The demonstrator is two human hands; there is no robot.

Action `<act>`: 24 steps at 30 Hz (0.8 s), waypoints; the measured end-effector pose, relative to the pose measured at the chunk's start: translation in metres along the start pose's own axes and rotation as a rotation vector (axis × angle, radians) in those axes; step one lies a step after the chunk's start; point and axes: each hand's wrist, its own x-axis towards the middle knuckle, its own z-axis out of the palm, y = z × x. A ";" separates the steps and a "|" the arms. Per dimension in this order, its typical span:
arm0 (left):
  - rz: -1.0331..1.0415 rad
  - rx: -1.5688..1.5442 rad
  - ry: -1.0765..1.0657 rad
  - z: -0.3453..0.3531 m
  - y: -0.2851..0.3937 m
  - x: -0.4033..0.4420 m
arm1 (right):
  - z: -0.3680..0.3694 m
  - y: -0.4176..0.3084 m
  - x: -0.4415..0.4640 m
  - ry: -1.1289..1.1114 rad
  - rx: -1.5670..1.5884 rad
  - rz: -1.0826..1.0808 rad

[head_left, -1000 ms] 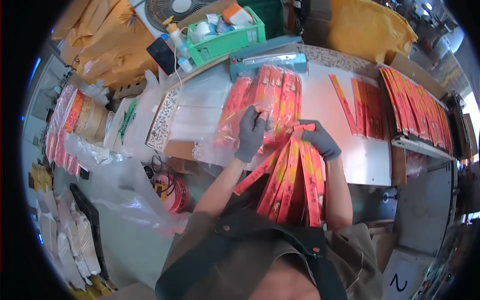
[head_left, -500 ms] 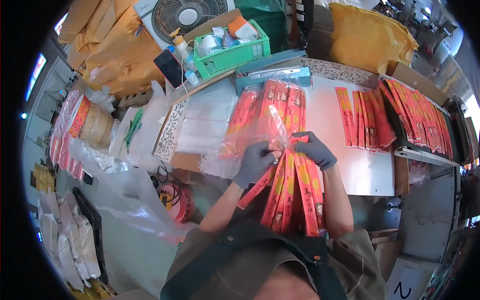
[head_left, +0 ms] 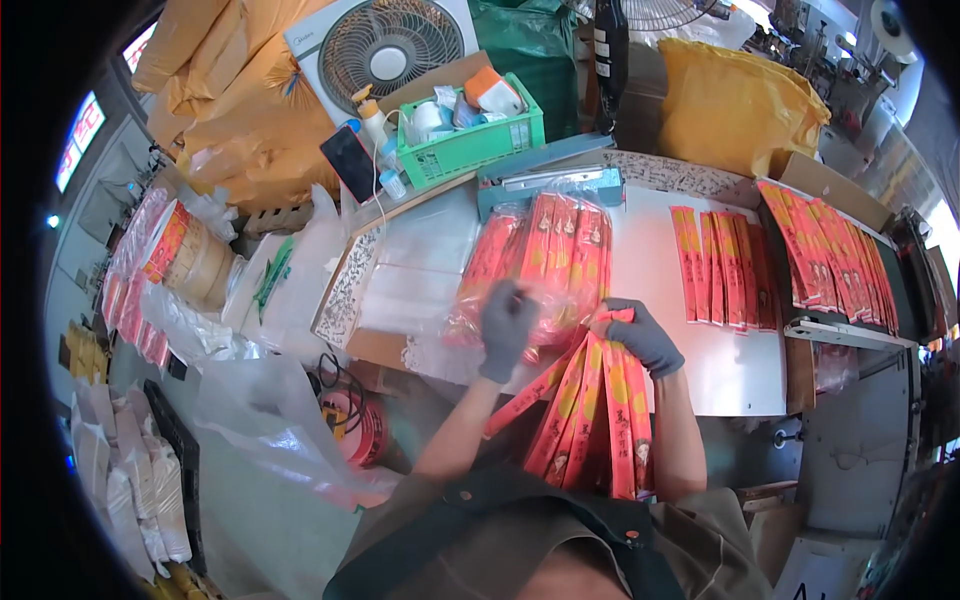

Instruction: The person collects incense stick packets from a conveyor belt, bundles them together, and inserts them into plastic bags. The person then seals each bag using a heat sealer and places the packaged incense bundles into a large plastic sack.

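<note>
Gloved in grey, my right hand (head_left: 645, 338) is closed on the top ends of a fanned bunch of red and yellow packets (head_left: 590, 410), which hang down in front of my body. My left hand (head_left: 510, 325), in a matching glove and smeared by motion, is at the near left edge of bagged red packets (head_left: 565, 240) on the white table (head_left: 735, 385); its fingertips and anything between them are too blurred to tell. More loose packets (head_left: 725, 265) lie in a row to the right of the bags.
A tray of red packets (head_left: 835, 255) stands at the right. Behind the bags sit a blue sealer-like device (head_left: 555, 188) and a green crate (head_left: 470, 145). A phone (head_left: 350, 160), a fan (head_left: 388, 62) and clear plastic sheets (head_left: 425, 240) are at the back left.
My left hand has moved off the tops of the held packets, to the left. My right hand keeps its hold. The view has shifted, and the loose packets at the right now lie in a row.
</note>
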 end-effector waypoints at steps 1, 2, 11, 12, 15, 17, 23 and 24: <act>0.029 0.069 -0.055 0.012 -0.003 -0.009 | 0.005 -0.006 -0.001 -0.001 0.015 0.011; 0.124 0.170 -0.228 0.023 0.008 -0.022 | 0.008 -0.010 0.000 -0.002 0.032 0.023; -0.175 0.158 -0.456 0.020 0.025 -0.063 | 0.002 0.036 -0.004 0.226 0.299 -0.164; -0.246 0.092 -0.425 0.022 0.019 -0.065 | 0.009 0.040 -0.007 0.280 0.365 -0.183; 0.078 0.256 -0.320 0.022 0.011 -0.075 | 0.036 0.041 -0.038 0.450 0.280 -0.253; 0.085 0.270 -0.386 0.010 0.030 -0.094 | 0.055 0.046 -0.079 0.434 0.338 -0.099; -0.356 0.398 -0.745 -0.044 0.018 -0.153 | 0.100 0.109 -0.173 0.385 -0.177 -0.001; -0.424 0.408 -0.737 -0.042 0.014 -0.151 | 0.101 0.112 -0.177 0.360 -0.182 0.027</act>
